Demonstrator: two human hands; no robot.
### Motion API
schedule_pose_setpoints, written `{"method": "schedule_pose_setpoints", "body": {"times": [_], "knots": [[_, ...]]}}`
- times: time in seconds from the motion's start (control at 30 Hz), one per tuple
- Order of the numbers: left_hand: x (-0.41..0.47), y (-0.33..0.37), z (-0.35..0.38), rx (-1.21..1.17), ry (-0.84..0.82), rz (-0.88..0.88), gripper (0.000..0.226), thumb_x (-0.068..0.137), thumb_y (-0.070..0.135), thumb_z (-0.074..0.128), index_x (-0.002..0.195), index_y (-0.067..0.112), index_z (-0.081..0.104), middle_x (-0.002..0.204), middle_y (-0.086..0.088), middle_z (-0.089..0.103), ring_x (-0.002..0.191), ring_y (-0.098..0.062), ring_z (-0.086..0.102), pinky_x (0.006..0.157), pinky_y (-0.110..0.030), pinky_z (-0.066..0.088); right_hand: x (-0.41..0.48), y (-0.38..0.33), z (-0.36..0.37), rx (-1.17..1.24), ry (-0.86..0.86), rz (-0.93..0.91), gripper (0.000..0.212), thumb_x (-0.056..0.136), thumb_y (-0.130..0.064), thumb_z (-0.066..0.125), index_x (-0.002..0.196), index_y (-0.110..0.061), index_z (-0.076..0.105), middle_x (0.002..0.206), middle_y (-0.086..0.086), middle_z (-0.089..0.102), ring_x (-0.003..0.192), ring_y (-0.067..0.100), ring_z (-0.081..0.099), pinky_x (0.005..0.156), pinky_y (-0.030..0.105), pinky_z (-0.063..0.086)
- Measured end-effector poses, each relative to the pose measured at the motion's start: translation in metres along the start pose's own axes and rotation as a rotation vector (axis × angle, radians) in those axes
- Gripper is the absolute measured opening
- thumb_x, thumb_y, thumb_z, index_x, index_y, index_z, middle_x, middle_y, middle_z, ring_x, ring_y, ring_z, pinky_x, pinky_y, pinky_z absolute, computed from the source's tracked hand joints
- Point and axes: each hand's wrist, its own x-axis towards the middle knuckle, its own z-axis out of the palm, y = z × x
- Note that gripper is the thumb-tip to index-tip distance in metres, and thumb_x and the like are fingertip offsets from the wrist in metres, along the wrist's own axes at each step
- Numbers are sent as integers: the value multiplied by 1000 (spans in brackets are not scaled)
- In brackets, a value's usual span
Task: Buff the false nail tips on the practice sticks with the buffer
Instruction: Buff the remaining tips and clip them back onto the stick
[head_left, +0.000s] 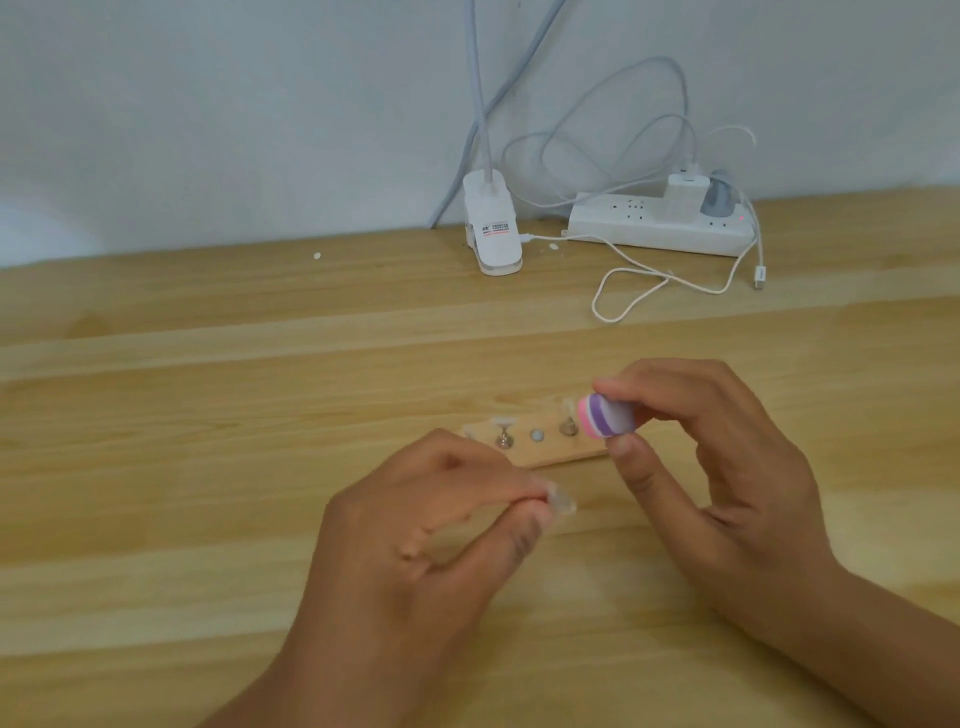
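The small clear false nail tip (563, 503) pinched in the left hand (415, 535) is a blur, the pale wooden stick holder (558, 453) partly hidden behind that hand (right end lost behind the pink-purple-white striped buffer block (605, 415)).

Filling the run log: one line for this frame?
left hand: pinches nail tip | right hand: grips buffer | buffer, nail tip: apart

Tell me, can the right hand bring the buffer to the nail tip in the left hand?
Likely yes: the right hand holds the buffer close to the nail tip that the left hand pinches; nothing lies between.
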Motion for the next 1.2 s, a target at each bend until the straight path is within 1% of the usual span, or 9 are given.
{"method": "schedule_pose_setpoints", "body": {"times": [0.13, 0.27, 0.6, 0.7, 0.8, 0.9, 0.97, 1.07, 1.2], "knots": [[-6, -12, 7, 5, -22, -71, 9, 84, 21, 68, 83, 30, 72, 84, 15, 67, 76, -7, 62, 60, -22, 45, -3, -3, 3, 52, -114, -74, 29, 93, -6, 56, 120, -14, 60, 115, 1, 61, 107, 10, 59, 94, 17, 43], [-9, -14, 9, 18, -58, -55, 9, 88, 32, 64, 90, 33, 72, 80, 14, 65, 68, -3, 55, 61, -10, 38, -6, 0, 5, 14, -297, -149, 30, 94, -1, 55, 120, -9, 66, 117, 8, 64, 110, 18, 62, 92, 31, 51], [-7, -20, 9, -13, -28, -105, 10, 83, 23, 70, 88, 26, 78, 80, 13, 65, 70, -7, 57, 61, -12, 40, -8, -1, 4, -94, -275, -155, 32, 86, 12, 63, 113, -4, 71, 113, 8, 68, 105, 16, 65, 89, 29, 53], [-6, -18, 9, -36, -53, -88, 12, 84, 36, 65, 90, 35, 75, 80, 14, 65, 70, -9, 57, 60, -14, 41, -8, -6, 5, -77, -285, -198, 28, 93, 7, 59, 115, -4, 70, 114, 5, 67, 104, 15, 65, 91, 23, 51], [-6, -20, 10, -32, -57, -88, 9, 84, 33, 69, 90, 37, 74, 78, 16, 63, 68, -6, 55, 59, -11, 39, -7, -6, 3, -116, -304, -175, 27, 92, 9, 60, 112, -4, 73, 113, 4, 68, 101, 16, 67, 87, 27, 54], [-8, -19, 10, -12, -78, -52, 13, 86, 38, 61, 90, 33, 72, 78, 12, 62, 71, -9, 56, 62, -16, 42, -5, -15, 4, 53, -294, -61, 26, 107, -22, 47, 109, -24, 73, 108, -22, 67, 99, -4, 64, 88, 12, 50], [-9, -17, 10, 12, -88, -34, 17, 88, 39, 57, 90, 29, 71, 78, 11, 61, 73, -12, 57, 63, -21, 43, -2, -15, 4, 41, -301, -70, 27, 108, -28, 43, 112, -24, 69, 112, -20, 65, 103, -11, 59, 89, 11, 50], [-9, -18, 11, 33, -68, -27, 11, 88, 33, 58, 87, 31, 68, 78, 17, 56, 72, -10, 52, 64, -19, 41, -3, -7, 1, -104, -276, -137, 26, 99, 1, 54, 112, -10, 74, 114, -4, 68, 106, 7, 63, 90, 25, 53], [-9, -18, 11, -15, -76, -38, 15, 88, 36, 57, 88, 29, 70, 79, 11, 60, 73, -12, 56, 64, -23, 44, -10, -12, 3, -19, -290, -221, 24, 106, -11, 49, 118, -20, 68, 119, -8, 64, 109, 9, 64, 91, 22, 51]]}}
